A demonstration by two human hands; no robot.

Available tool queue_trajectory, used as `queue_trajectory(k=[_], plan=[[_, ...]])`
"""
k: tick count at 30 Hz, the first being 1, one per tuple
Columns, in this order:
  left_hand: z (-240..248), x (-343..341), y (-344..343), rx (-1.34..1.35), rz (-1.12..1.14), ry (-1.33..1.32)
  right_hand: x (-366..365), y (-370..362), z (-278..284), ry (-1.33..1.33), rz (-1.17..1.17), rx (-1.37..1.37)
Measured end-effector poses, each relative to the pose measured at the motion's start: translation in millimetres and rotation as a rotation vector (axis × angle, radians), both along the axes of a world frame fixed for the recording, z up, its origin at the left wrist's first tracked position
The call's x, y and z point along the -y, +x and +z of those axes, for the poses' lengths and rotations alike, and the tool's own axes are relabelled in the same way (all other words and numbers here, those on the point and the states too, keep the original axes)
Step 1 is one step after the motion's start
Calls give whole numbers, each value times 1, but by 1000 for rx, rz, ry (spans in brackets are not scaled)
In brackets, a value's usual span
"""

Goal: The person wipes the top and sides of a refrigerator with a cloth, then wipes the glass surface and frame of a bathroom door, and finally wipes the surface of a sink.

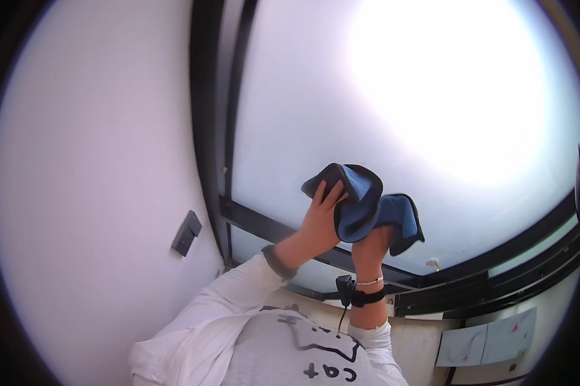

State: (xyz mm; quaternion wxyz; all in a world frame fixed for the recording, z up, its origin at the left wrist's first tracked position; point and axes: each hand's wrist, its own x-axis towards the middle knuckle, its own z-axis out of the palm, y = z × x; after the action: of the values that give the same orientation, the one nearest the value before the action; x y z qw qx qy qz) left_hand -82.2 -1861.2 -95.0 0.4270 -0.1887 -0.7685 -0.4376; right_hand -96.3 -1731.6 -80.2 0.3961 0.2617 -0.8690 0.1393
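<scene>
A blue cloth with black edging is bunched in folds between my two hands, in front of a bright pane. My left hand grips its left end, fingers bent over the dark side of the fabric. On the right, my right hand holds the other end from below, where a corner of cloth droops over it. Folds hide most of the right fingers. The cloth overlaps the pale glass in this view; whether it touches the glass I cannot tell.
A large glass pane in a black frame fills the area ahead, with strong glare at upper right. Along the left runs a white wall bearing a dark switch plate. Pale blue sheets are at lower right.
</scene>
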Motion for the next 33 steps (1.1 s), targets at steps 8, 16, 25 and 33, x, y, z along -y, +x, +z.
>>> queue_trajectory(k=[8, 16, 25, 33], plan=[[45, 92, 6, 146, 233, 240, 121, 1, 104, 49, 200, -219], [-124, 68, 6, 321, 431, -81, 155, 24, 12, -79, 524, 268], [-140, 64, 57, 290, -1, 474, 82, 29, -115, -20, 403, 413], [-107, 85, 54, 360, 122, -53, 59, 53, -143, 147, 173, 621]])
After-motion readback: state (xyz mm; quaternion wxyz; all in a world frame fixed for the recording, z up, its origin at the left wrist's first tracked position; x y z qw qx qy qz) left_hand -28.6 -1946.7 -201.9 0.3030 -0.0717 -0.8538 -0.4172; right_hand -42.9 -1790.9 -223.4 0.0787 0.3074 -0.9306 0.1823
